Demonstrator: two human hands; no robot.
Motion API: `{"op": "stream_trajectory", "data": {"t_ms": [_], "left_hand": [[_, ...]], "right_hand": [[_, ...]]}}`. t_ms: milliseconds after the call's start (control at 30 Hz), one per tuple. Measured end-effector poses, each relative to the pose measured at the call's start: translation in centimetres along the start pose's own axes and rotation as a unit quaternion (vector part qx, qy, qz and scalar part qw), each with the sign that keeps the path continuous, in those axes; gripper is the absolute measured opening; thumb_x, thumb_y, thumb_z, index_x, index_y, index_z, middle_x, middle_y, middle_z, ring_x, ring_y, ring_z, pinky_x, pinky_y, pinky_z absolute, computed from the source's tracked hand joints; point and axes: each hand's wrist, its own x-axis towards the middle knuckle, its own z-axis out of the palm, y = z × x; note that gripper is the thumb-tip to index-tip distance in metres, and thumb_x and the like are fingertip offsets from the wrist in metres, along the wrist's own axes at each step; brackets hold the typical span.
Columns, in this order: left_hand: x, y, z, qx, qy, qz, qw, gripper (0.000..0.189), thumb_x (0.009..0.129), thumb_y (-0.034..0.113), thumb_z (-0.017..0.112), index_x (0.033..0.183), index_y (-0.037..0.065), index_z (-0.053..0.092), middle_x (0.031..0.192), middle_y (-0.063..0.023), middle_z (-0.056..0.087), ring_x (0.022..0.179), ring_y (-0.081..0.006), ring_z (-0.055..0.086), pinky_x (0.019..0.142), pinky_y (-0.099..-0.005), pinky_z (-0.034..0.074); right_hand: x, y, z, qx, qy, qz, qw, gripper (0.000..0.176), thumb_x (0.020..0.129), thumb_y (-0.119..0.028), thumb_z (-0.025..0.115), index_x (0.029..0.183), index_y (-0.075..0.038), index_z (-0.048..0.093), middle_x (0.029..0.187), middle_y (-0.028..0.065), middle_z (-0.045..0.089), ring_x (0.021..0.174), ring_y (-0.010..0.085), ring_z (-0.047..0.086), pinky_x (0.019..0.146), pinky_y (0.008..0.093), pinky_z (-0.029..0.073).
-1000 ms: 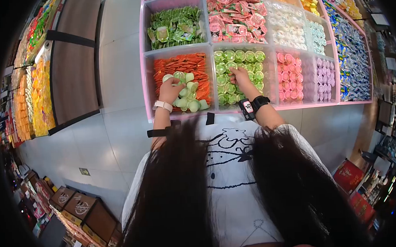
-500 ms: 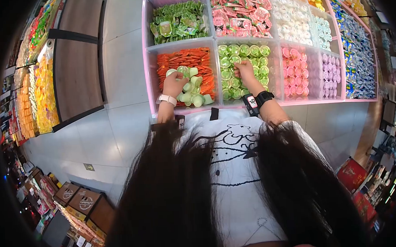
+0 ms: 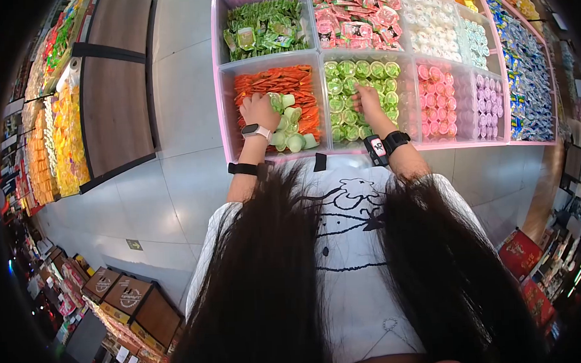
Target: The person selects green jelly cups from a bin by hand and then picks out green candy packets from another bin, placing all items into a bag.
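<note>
My left hand lies palm down over the left front compartment, fingers bent, hiding what is beneath it. Pale green jelly cups lie jumbled beside its thumb, on top of a row of orange-red packets. My right hand is above the neighbouring compartment, close over green-lidded jelly cups arranged in rows. Its fingers are curled towards the thumb; anything between them is too small or hidden to make out.
A pink-edged display bin has clear dividers. Pink cups and purple cups fill compartments on the right. Behind are green packets and pink packets. A brown panelled unit stands left across the aisle.
My left hand has turned palm down and now covers a spot where a cup showed. My right hand has shifted slightly to the right over the green-lidded cups. The view has shifted a little.
</note>
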Motion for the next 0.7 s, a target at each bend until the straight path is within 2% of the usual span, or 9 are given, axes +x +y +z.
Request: {"op": "stream_trajectory", "data": {"t_ms": [67,167,267,367,433,533,567,633,700], "left_hand": [[0.3,0.4,0.1,0.018,-0.026,0.011,0.999,0.047,0.057,0.020,0.065,0.101,0.010,0.051,0.097,-0.0123,0.053,0.096,-0.0296,0.045,0.082,-0.0449,0.032],[1.0,0.5,0.4,0.015,-0.052,0.022,0.998,0.048,0.058,0.022,0.066,0.101,0.010,0.050,0.091,-0.0117,0.057,0.092,-0.0280,0.049,0.083,-0.0465,0.029],[1.1,0.2,0.4,-0.008,-0.050,0.027,0.998,0.050,0.057,0.023,0.068,0.101,0.008,0.049,0.087,-0.0115,0.059,0.085,-0.0268,0.053,0.083,-0.0456,0.029],[0.3,0.8,-2.0,-0.128,-0.007,0.014,0.992,0.053,0.057,0.021,0.069,0.103,0.004,0.047,0.087,-0.0119,0.058,0.080,-0.0278,0.055,0.082,-0.0419,0.033],[-0.7,2.2,-4.2,-0.270,0.029,0.020,0.962,0.055,0.058,0.019,0.069,0.105,0.002,0.045,0.087,-0.0128,0.058,0.080,-0.0292,0.055,0.080,-0.0385,0.037],[-2.3,5.6,-5.7,-0.426,0.042,0.131,0.894,0.058,0.058,0.017,0.069,0.108,0.000,0.043,0.089,-0.0140,0.057,0.083,-0.0297,0.054,0.077,-0.0347,0.040],[-2.3,6.5,-5.4,-0.399,0.047,0.164,0.901,0.059,0.058,0.017,0.069,0.108,0.000,0.043,0.090,-0.0146,0.056,0.084,-0.0295,0.054,0.077,-0.0349,0.040],[-2.2,7.6,-4.7,-0.343,0.054,0.228,0.910,0.060,0.058,0.017,0.068,0.109,0.000,0.042,0.093,-0.0156,0.055,0.087,-0.0292,0.053,0.077,-0.0354,0.039],[-1.6,7.9,-4.5,-0.323,0.061,0.232,0.915,0.060,0.058,0.018,0.069,0.109,0.001,0.043,0.099,-0.0156,0.052,0.093,-0.0295,0.049,0.078,-0.0372,0.039]], "right_hand": [[-0.1,0.3,0.0,-0.027,0.034,-0.017,0.999,0.022,0.076,-0.020,0.054,0.081,-0.002,0.042,0.067,0.0094,0.051,0.048,0.0138,0.048,0.042,0.0242,0.039],[0.2,1.4,0.8,-0.201,0.205,-0.179,0.941,0.019,0.074,-0.016,0.054,0.081,-0.002,0.044,0.066,0.0079,0.052,0.056,0.0149,0.050,0.052,0.0255,0.040],[-0.3,1.4,1.5,-0.178,0.142,-0.221,0.948,0.021,0.073,-0.016,0.054,0.085,-0.002,0.045,0.067,0.0067,0.053,0.064,0.0158,0.050,0.060,0.0263,0.039],[-2.8,-0.1,3.3,-0.141,-0.055,-0.242,0.958,0.022,0.077,-0.019,0.054,0.092,-0.004,0.046,0.070,0.0036,0.050,0.047,0.0075,0.041,0.045,0.0183,0.035],[-6.4,-3.7,4.6,-0.106,-0.196,-0.128,0.966,0.025,0.078,-0.021,0.053,0.096,-0.004,0.046,0.070,0.0047,0.053,0.049,0.0103,0.047,0.044,0.0208,0.039],[-8.0,-4.2,5.4,-0.024,-0.344,-0.018,0.938,0.029,0.080,-0.023,0.052,0.101,-0.005,0.044,0.072,0.0053,0.055,0.047,0.0108,0.051,0.041,0.0212,0.043],[-8.0,-4.0,5.4,0.007,-0.382,0.006,0.924,0.030,0.081,-0.024,0.051,0.103,-0.005,0.043,0.073,0.0054,0.055,0.045,0.0103,0.051,0.039,0.0209,0.044],[-7.8,-4.0,4.7,0.052,-0.365,0.003,0.929,0.031,0.081,-0.020,0.051,0.105,-0.004,0.041,0.080,0.0076,0.055,0.054,0.0128,0.055,0.046,0.0229,0.047],[-7.1,-3.0,3.3,0.128,-0.303,-0.010,0.945,0.028,0.081,-0.019,0.052,0.103,-0.004,0.042,0.083,0.0083,0.055,0.057,0.0136,0.055,0.047,0.0232,0.048]]}}
